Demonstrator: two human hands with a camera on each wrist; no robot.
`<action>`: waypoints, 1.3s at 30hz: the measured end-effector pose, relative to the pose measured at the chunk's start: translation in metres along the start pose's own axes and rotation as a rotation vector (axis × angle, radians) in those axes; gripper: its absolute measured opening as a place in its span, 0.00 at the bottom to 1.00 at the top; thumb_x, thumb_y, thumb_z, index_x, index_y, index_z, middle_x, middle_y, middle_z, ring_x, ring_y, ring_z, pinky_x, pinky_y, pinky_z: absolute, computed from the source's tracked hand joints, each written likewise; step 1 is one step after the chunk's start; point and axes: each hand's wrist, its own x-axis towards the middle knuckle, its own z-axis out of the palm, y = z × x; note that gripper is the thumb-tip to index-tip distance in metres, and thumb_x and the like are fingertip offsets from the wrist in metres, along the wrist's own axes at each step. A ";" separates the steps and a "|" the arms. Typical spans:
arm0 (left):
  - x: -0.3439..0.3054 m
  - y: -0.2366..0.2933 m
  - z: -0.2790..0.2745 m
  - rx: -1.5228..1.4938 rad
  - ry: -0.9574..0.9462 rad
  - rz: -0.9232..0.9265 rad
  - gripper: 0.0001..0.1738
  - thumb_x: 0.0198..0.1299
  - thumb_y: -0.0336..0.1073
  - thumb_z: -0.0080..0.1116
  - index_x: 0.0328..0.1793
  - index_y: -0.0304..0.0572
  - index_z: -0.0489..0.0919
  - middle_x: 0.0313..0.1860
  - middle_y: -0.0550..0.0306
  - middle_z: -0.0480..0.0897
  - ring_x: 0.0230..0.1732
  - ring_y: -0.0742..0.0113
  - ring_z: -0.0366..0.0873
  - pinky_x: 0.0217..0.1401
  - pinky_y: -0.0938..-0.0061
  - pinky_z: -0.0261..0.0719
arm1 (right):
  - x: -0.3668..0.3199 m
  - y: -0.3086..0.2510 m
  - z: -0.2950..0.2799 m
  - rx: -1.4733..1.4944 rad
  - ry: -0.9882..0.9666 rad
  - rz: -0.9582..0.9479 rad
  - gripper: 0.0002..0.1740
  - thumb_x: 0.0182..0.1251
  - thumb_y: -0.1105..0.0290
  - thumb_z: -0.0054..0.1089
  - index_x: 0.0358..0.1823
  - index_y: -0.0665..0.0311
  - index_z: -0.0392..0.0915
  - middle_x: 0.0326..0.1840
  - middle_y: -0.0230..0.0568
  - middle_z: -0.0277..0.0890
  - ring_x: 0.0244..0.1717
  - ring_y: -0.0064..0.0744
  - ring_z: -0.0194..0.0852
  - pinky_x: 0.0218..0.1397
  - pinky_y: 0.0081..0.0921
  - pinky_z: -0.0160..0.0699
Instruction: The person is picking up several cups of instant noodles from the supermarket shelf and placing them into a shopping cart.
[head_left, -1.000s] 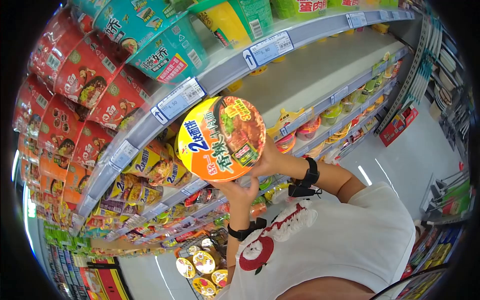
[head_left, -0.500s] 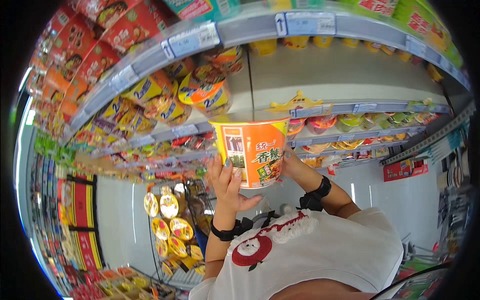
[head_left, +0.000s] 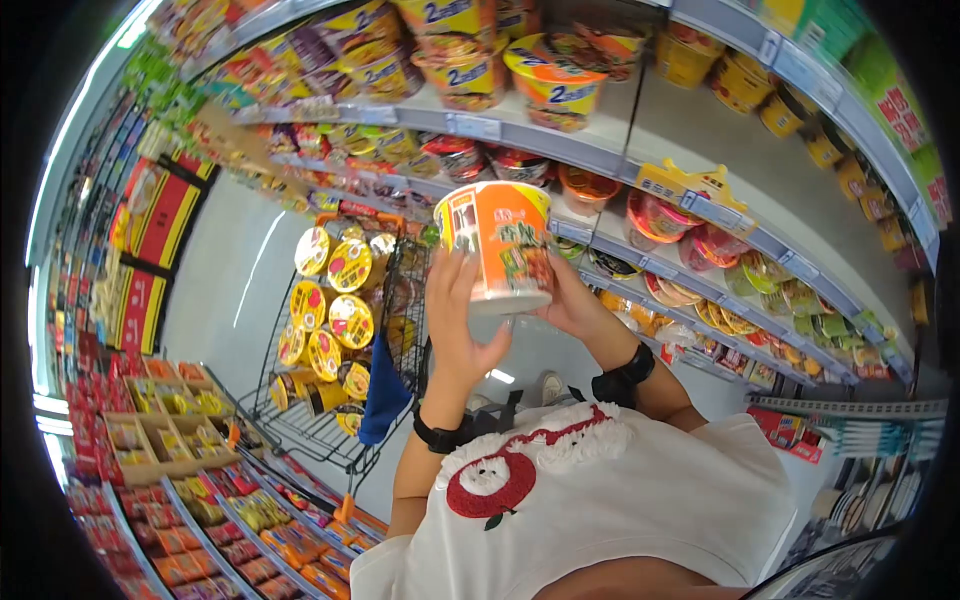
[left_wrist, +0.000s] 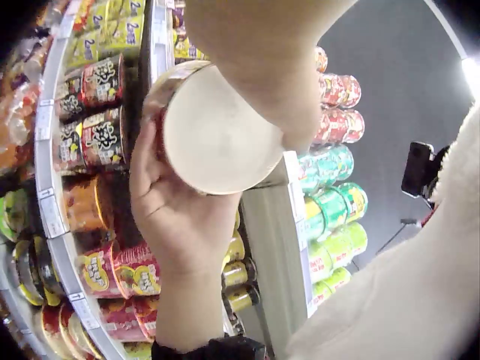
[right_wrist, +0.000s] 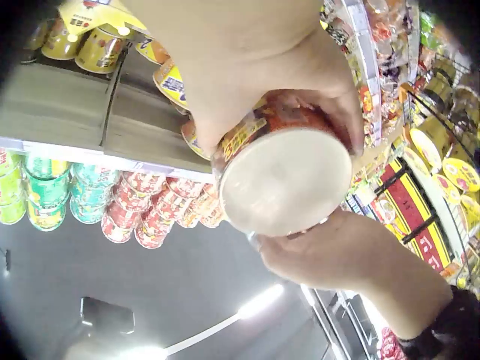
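Tub (head_left: 492, 282), round, orange-and-yellow, apparently paper, has turned from lid-on to side-on; my left hand (head_left: 452, 318) and right hand (head_left: 578, 300) grip it, label (head_left: 516, 236) readable, I judge.

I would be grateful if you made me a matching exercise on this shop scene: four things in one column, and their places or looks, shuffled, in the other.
Things
1. The tub
2. The cloth
3. The crown-shaped sign
4. The tubs with round yellow lids

Places or looks
A. On a shelf edge
B. Between the left hand and the right hand
C. Standing in the wire cart
D. Blue, hanging at the cart's side

Right pairs: 1-B, 2-D, 3-A, 4-C
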 end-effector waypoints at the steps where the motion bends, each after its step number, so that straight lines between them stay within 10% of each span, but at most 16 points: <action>1: 0.001 -0.001 -0.010 -0.003 -0.036 -0.063 0.40 0.42 0.41 0.62 0.65 0.38 0.65 0.65 0.40 0.63 0.68 0.40 0.56 0.68 0.51 0.54 | 0.004 -0.001 0.013 -0.040 0.026 0.043 0.30 0.69 0.45 0.39 0.64 0.58 0.61 0.59 0.37 0.69 0.57 0.31 0.70 0.55 0.39 0.74; 12: -0.033 -0.066 -0.122 0.062 -0.175 -0.399 0.50 0.27 0.37 0.73 0.64 0.39 0.62 0.58 0.42 0.70 0.59 0.45 0.67 0.62 0.60 0.66 | 0.074 0.107 0.080 0.273 0.033 0.654 0.38 0.60 0.32 0.40 0.63 0.48 0.64 0.65 0.36 0.62 0.64 0.46 0.61 0.66 0.51 0.57; 24: -0.088 -0.108 -0.207 0.092 -0.118 -0.520 0.50 0.28 0.39 0.74 0.64 0.39 0.64 0.57 0.44 0.71 0.59 0.47 0.68 0.62 0.61 0.66 | 0.102 0.180 0.155 0.207 0.078 0.800 0.38 0.61 0.31 0.34 0.64 0.48 0.62 0.66 0.38 0.60 0.65 0.46 0.60 0.67 0.50 0.58; 34: -0.159 -0.135 -0.251 0.024 0.128 -0.505 0.40 0.42 0.31 0.64 0.65 0.36 0.62 0.63 0.43 0.68 0.62 0.52 0.67 0.65 0.65 0.62 | 0.125 0.247 0.179 -0.086 -0.068 0.576 0.34 0.64 0.35 0.37 0.63 0.47 0.62 0.62 0.35 0.65 0.63 0.36 0.63 0.63 0.47 0.64; 39: -0.186 -0.140 -0.248 -0.001 0.373 -0.669 0.39 0.49 0.35 0.62 0.67 0.34 0.59 0.58 0.37 0.72 0.57 0.47 0.73 0.56 0.67 0.71 | 0.145 0.274 0.171 -0.366 -0.119 0.305 0.36 0.66 0.62 0.54 0.69 0.51 0.44 0.59 0.36 0.66 0.54 0.29 0.71 0.57 0.29 0.71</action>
